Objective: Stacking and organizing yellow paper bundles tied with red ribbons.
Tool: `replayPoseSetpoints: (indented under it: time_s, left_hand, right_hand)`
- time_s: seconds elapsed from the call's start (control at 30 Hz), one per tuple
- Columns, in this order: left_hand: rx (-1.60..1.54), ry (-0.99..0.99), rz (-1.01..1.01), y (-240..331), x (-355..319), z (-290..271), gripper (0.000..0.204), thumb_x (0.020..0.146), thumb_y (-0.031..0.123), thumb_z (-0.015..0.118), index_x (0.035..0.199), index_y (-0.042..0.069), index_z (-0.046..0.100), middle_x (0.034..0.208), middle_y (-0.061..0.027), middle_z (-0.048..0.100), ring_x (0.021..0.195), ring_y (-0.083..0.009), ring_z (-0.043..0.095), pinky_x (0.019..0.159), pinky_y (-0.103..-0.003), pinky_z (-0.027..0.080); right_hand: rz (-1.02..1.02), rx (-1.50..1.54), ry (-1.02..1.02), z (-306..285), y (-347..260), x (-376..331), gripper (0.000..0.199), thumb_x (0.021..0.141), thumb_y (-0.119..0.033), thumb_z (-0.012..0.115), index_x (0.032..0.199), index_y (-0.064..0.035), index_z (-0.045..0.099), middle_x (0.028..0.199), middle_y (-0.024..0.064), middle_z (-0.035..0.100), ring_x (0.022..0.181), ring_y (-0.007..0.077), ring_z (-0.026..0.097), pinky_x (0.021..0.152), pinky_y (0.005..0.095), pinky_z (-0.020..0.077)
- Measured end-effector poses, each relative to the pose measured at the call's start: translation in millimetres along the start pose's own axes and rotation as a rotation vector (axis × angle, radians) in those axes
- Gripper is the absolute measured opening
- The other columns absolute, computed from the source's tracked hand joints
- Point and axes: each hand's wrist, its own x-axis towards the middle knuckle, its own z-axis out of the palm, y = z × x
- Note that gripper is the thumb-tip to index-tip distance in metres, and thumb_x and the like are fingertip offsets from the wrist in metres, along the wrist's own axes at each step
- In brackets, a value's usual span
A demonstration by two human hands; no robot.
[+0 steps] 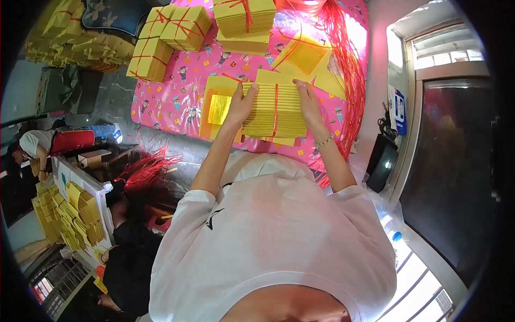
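A thick bundle of folded yellow paper (260,112) is between my two hands over the pink table. A red ribbon (276,102) runs down its middle. My left hand (241,104) grips the bundle's left side, thumb toward the top, and my right hand (308,104) holds the right side. A short piece of red ribbon shows by my left fingertips. Beside my left wrist lies a yellow sheet with a shiny gold square (219,107). Another yellow paper sheet (276,78) sticks out beyond the bundle. What lies directly beneath the bundle is mostly hidden.
Tied yellow paper bundles (150,58) stand at the table's far left, with a taller stack (244,19) at the back. Long red ribbon strands (352,80) hang along the right edge. At left, other people sit around a white table (80,174) piled with yellow paper.
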Motion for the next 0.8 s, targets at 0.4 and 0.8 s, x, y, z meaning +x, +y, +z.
replayPoseSetpoints:
  time_s: [0.4,0.8]
  left_hand:
    - [-0.42,-0.16,-0.067,7,-9,-20,0.077,0.092,0.059,0.032,0.141,0.0,0.026,0.143,-0.0109,0.036,0.13,-0.0238,0.035,0.107,-0.033,0.025]
    - [-0.393,-0.127,-0.036,42,-46,0,0.077,0.092,0.065,0.019,0.145,0.009,0.023,0.144,-0.0072,0.034,0.132,-0.0213,0.032,0.109,-0.034,0.022]
  right_hand:
    - [0.292,0.342,-0.126,-28,8,-13,0.057,0.094,-0.05,0.039,0.124,-0.0033,0.052,0.117,0.0058,0.057,0.106,0.0158,0.051,0.09,0.0294,0.0379]
    - [0.031,0.461,-0.23,-20,-30,-57,0.064,0.097,-0.052,0.029,0.138,-0.0027,0.034,0.133,0.0076,0.046,0.122,0.0173,0.043,0.103,0.0308,0.0316]
